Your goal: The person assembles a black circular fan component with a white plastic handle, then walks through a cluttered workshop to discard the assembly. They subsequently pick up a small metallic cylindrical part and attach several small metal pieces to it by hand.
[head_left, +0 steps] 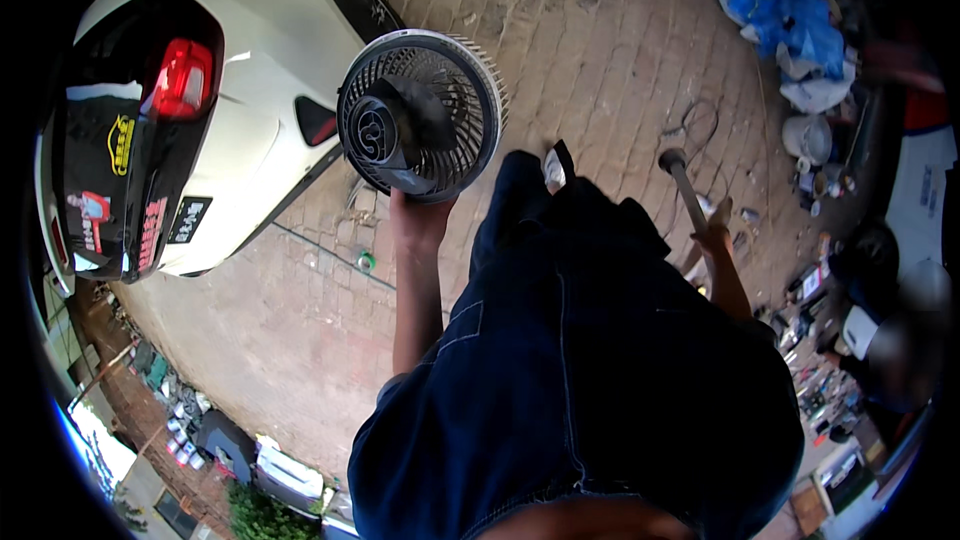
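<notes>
My left hand (pixel 420 220) grips a round fan head (pixel 480 90) from below and holds it up in front of me. Its dark blades and hub show inside a ribbed cage with a pale rim. Most of my left fingers are hidden behind the cage. Off to my right side, my right hand (pixel 713 232) is closed round a grey pole (pixel 686 186) with a dark round end piece. The pole and the fan head are apart.
A white car (pixel 265 50) with a red tail light stands at the left, close to the fan head. Brick paving (pixel 600 60) spreads ahead. Blue plastic sheeting (pixel 785 20), a whitish bucket (pixel 807 138) and scattered clutter line the right. A green round object (pixel 366 261) lies on the ground.
</notes>
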`<move>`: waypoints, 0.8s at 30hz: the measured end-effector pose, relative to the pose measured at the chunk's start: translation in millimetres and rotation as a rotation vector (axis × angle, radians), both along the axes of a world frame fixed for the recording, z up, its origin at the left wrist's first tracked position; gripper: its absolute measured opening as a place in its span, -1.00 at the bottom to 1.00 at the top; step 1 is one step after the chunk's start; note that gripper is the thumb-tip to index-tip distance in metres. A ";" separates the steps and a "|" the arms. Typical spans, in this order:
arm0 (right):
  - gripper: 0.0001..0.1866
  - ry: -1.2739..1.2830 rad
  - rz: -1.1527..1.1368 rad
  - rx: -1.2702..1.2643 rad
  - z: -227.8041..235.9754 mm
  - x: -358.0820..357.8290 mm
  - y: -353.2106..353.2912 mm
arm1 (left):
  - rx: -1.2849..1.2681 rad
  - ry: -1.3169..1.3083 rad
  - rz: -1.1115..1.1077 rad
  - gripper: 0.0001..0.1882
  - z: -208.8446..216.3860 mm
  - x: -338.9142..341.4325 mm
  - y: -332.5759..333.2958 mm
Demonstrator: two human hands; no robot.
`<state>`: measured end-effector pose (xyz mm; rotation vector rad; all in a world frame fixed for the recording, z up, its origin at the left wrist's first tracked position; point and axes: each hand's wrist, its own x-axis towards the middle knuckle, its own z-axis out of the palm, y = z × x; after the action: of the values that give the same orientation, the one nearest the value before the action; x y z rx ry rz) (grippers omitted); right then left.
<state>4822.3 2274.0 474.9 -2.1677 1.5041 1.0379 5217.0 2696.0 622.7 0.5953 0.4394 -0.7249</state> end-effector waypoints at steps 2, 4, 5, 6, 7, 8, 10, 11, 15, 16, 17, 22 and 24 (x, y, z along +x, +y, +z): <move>-0.42 -0.087 0.023 -0.047 15.8 107.4 -54.3 | -0.026 0.008 0.009 -0.46 0.1 49.3 -36.2; -0.42 -0.235 0.185 -0.198 15.7 201.5 -100.8 | -0.018 0.038 0.043 -0.46 -7.0 99.7 -60.5; -0.42 -0.315 0.262 -0.271 14.6 248.5 -122.1 | -0.023 0.037 0.055 -0.46 -8.3 125.5 -74.4; -0.44 -0.380 0.286 -0.279 13.0 293.6 -142.8 | -0.029 0.012 0.052 -0.46 -7.5 149.4 -92.0; -0.46 -0.417 0.317 -0.278 18.5 338.9 -155.8 | -0.029 0.017 0.053 -0.46 -9.1 176.1 -101.9; -0.48 -0.453 0.346 -0.277 21.9 379.6 -165.7 | -0.028 0.013 0.049 -0.46 -17.9 203.1 -110.4; -0.47 -0.427 0.291 -0.243 19.9 445.1 -184.6 | -0.031 -0.027 0.029 -0.47 -33.2 263.5 -133.1; -0.45 -0.419 0.237 -0.229 9.2 467.0 -190.6 | 0.023 0.007 0.023 -0.48 -38.2 294.0 -146.4; -0.35 -0.256 0.194 -0.234 -5.8 548.0 -211.7 | -0.021 -0.026 -0.008 -0.49 -30.1 409.2 -209.4; -0.33 -0.213 0.118 -0.190 -6.7 569.7 -216.7 | 0.031 -0.089 -0.039 -0.50 -32.3 438.4 -220.1; -0.31 -0.155 0.134 -0.163 -2.2 590.8 -220.8 | 0.090 -0.157 -0.076 -0.50 -38.3 464.8 -226.6; -0.28 0.074 0.182 -0.181 -26.4 663.3 -280.2 | -0.098 0.113 -0.031 -0.52 -45.1 633.2 -319.7; -0.25 0.056 0.101 -0.094 -52.5 725.9 -302.8 | -0.044 0.070 0.028 -0.50 -30.7 690.8 -337.1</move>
<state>5548.2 1971.3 422.4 -2.3194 1.5095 1.0889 5907.9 2358.9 592.0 0.5226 0.4946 -0.7292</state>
